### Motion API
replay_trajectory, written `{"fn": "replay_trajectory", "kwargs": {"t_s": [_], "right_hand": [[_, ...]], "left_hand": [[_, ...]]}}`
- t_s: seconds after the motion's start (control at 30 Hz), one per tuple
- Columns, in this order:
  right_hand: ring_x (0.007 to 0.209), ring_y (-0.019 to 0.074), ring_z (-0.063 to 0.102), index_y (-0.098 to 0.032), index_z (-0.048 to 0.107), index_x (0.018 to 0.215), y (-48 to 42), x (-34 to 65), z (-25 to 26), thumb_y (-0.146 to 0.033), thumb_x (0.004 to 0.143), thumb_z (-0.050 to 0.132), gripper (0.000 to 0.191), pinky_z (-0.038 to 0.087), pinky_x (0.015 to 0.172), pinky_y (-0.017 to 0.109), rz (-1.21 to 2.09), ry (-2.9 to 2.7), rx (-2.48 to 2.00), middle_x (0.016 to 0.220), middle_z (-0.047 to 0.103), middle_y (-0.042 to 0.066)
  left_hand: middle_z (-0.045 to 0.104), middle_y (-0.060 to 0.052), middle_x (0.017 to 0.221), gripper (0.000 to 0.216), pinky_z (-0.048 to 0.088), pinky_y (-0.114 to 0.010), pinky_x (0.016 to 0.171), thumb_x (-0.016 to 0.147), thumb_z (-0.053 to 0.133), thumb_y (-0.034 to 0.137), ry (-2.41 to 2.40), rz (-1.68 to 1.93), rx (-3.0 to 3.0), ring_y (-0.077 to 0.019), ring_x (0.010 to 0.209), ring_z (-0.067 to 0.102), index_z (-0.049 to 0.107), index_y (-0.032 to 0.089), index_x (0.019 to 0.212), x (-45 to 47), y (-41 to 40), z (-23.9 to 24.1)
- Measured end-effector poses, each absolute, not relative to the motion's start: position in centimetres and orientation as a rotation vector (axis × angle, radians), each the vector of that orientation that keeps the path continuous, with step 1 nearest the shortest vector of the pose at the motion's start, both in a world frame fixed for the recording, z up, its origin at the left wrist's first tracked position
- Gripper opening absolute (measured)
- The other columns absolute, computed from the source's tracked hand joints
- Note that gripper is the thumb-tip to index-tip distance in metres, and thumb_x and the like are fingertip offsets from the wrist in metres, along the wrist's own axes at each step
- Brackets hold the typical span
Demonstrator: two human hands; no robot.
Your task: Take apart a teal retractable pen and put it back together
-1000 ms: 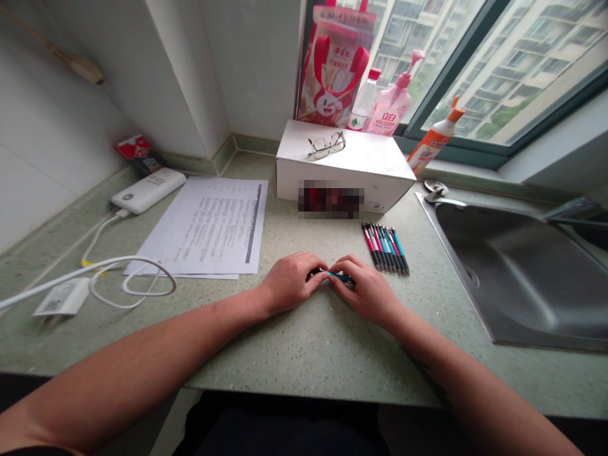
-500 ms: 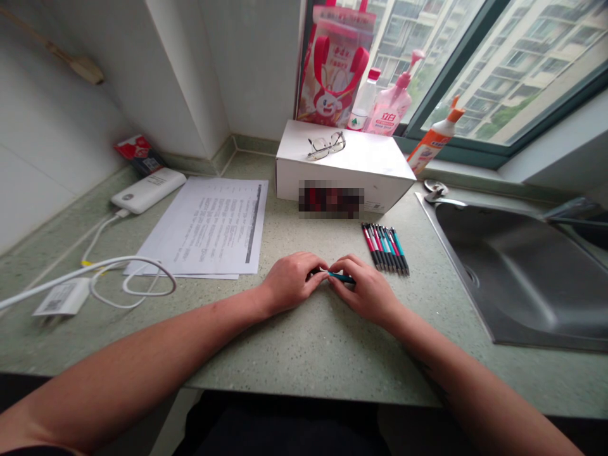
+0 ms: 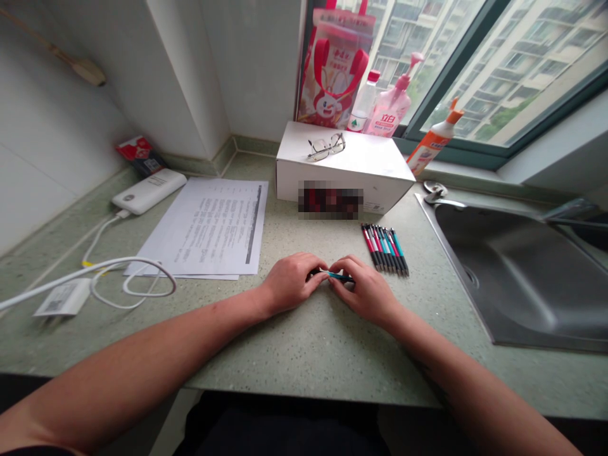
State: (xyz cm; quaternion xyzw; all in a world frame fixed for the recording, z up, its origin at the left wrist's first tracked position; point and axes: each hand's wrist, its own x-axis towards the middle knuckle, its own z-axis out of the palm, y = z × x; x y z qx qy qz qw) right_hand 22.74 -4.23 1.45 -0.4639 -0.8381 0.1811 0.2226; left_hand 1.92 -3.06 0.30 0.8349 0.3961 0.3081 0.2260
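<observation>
Between my two hands lies a teal and black pen (image 3: 339,277), held level just over the counter. My left hand (image 3: 293,278) pinches its black end between thumb and fingers. The teal part is in the grip of my right hand (image 3: 363,288), whose fingertips nearly meet those of the left. The fingers cover much of the pen. Close beyond my right hand, several pens (image 3: 384,249) with red, white and teal barrels and black grips lie side by side in a row.
Printed sheets (image 3: 209,228) lie left, near a white power bank (image 3: 149,191), a cable (image 3: 142,259) and a charger (image 3: 61,297). Behind the pens stands a white box (image 3: 289,177) with eyeglasses (image 3: 327,147) on top. A steel sink (image 3: 479,323) is at right.
Almost nothing differs. Both hands keep their hold on the pen in the same place, and the view has shifted very slightly.
</observation>
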Motion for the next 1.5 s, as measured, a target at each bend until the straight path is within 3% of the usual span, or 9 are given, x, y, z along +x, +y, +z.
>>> {"fn": "replay_trajectory", "kwargs": {"t_s": [1.5], "right_hand": [[0.084, 0.0181, 0.064, -0.021, 0.058, 0.096, -4.21, 22.61, 1.81, -0.027, 0.096, 0.054, 0.007, 0.05, 0.076, 0.033, 0.533, -2.325, -1.277, 0.097, 0.064, 0.005]], "left_hand": [[0.072, -0.004, 0.094, 0.011, 0.051, -0.034, 0.08, 0.093, 0.06, 0.024, 1.094, 0.839, 2.31, -0.0193, 0.088, 0.065, 0.067, 0.018, 0.097, 1.95, -3.16, 0.45]]}}
